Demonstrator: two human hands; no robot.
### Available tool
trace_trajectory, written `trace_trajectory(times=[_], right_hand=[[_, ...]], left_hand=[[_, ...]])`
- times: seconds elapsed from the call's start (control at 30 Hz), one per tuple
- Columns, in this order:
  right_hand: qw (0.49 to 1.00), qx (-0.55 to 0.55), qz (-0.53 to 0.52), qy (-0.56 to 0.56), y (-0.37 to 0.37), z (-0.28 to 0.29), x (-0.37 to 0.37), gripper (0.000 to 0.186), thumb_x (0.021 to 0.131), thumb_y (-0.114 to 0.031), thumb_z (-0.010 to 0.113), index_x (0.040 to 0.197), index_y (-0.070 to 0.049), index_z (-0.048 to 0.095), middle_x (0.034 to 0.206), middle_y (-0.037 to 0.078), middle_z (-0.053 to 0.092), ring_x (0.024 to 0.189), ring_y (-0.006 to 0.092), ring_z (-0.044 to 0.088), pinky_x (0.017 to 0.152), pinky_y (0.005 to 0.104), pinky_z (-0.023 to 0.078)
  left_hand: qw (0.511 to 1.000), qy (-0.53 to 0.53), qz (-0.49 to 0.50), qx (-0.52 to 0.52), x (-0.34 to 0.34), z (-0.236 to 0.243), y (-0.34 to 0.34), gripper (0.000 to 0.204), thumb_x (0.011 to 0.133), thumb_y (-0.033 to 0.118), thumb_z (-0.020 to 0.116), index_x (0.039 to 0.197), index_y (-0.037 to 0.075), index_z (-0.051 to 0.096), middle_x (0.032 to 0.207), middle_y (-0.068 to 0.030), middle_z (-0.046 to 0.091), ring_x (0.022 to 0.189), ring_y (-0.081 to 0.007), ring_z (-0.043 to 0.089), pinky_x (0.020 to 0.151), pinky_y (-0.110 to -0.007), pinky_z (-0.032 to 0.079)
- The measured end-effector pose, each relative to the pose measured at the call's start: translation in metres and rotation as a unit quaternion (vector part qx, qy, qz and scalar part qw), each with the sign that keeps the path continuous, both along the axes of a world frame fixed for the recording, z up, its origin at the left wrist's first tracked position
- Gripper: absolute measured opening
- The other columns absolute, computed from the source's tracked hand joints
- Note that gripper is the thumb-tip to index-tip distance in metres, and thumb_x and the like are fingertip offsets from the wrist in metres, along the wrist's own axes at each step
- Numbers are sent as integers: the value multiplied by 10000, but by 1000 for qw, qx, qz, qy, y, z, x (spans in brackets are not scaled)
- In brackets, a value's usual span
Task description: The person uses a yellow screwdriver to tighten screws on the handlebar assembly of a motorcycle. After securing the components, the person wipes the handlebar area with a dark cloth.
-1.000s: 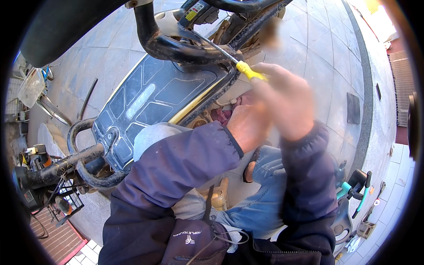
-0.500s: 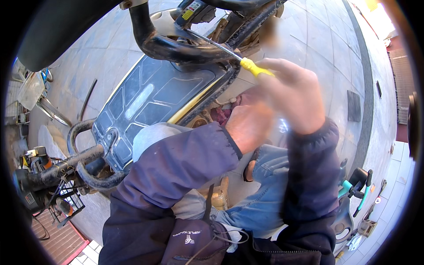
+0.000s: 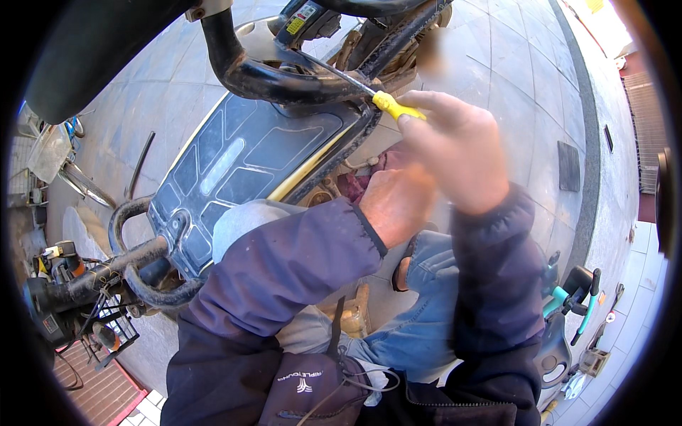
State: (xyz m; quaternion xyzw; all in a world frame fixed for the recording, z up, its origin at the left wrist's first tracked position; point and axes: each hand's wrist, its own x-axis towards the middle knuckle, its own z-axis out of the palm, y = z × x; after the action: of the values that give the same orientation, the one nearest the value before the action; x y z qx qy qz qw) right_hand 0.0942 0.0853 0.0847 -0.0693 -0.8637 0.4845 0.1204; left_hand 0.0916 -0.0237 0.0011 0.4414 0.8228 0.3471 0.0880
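Observation:
My right hand (image 3: 465, 156) is closed, thumb and fingers pinching the end of a yellow-handled screwdriver (image 3: 392, 104). Its metal shaft slants up and left across a thick black frame tube (image 3: 284, 86) of a scooter, and the tip is lost among the dark parts beyond. Lower down, my left hand (image 3: 399, 202) is blurred, with its fingers hidden in part behind the right hand, so its grip does not show. A dark red cloth (image 3: 352, 186) lies beside it. To the left stretches the scooter's dark footboard (image 3: 234, 160) with its yellow edge.
The scooter's handlebar end (image 3: 64, 295) with cables is at the lower left. A black bar (image 3: 142, 163) and a dark flat piece (image 3: 568, 167) lie on the tiled floor. A turquoise-and-black object (image 3: 579, 302) stands at the right, near a bicycle-free wall edge (image 3: 591, 192).
My right hand and the screwdriver handle have shifted slightly left, with the shaft still lying across the frame tube. The left hand stays in nearly the same place.

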Motion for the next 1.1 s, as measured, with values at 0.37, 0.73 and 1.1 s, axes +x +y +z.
trace_trajectory(times=[0.37,0.73,1.1], right_hand=[[996,31,1,80,6,-2,-4,305,718,-85,636,1008,5,658,887,199,649,810,324,649,757,354,519],[994,50,2,93,-5,-9,-10,283,707,-94,647,963,25,655,878,233,635,844,381,621,795,424,496],[994,-107,7,28,7,-10,-27,335,697,-137,638,965,62,674,814,254,653,774,329,670,762,353,524]], left_hand=[[997,-63,-14,-37,0,2,1,127,790,116,609,870,25,645,821,-190,640,823,-371,619,700,-449,494],[995,22,-38,95,4,-10,-3,83,770,83,586,827,42,631,769,-157,631,710,-358,621,592,-450,482],[998,9,-56,-3,2,2,-2,70,726,34,585,796,27,584,826,-170,581,655,-352,618,562,-423,489]])
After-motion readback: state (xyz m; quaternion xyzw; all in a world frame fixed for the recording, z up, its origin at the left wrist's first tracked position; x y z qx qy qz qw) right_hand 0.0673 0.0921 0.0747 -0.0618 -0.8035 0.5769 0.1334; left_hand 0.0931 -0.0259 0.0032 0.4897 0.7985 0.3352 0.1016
